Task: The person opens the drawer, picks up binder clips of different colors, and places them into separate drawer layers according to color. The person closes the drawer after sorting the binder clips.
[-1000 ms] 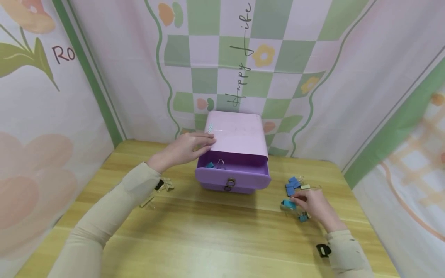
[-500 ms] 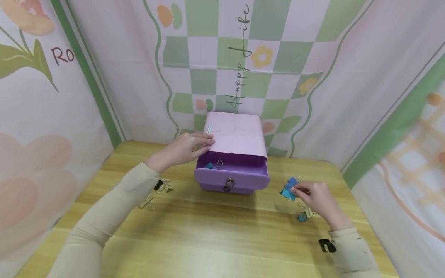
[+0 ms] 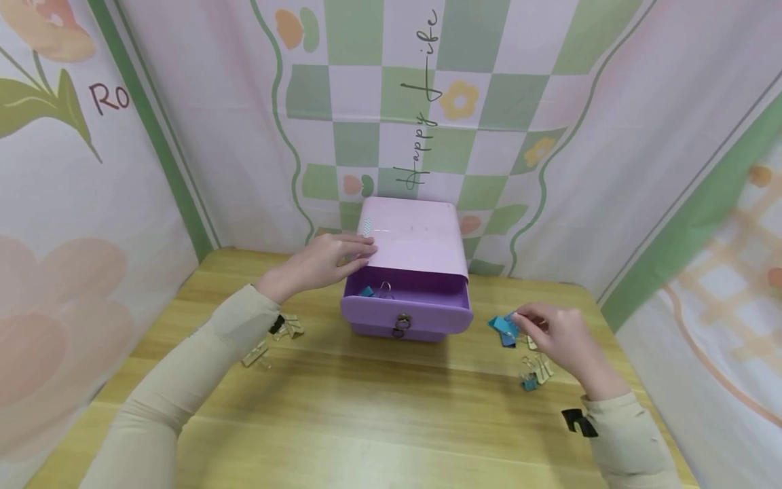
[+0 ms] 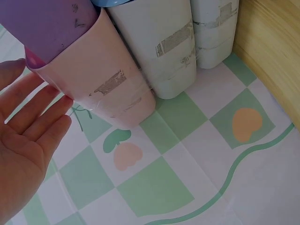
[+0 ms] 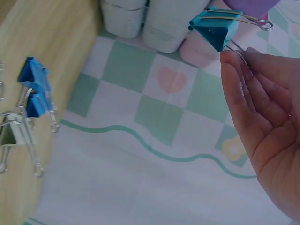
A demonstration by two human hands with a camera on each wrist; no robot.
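A person's right hand [image 3: 565, 339] pinches a teal clip [image 5: 216, 30] by its wire handle [image 5: 238, 52], thumb against fingertips, above a wooden table [image 3: 366, 414] and to the right of a pink drawer box [image 3: 415, 234]. The left hand [image 3: 324, 261] touches the box's front left edge, fingers nearly straight and slightly apart. The purple top drawer [image 3: 375, 310] is pulled out, with a blue clip [image 3: 366, 292] inside. Near the right sleeve [image 3: 632, 441] is a black clip [image 3: 579, 422].
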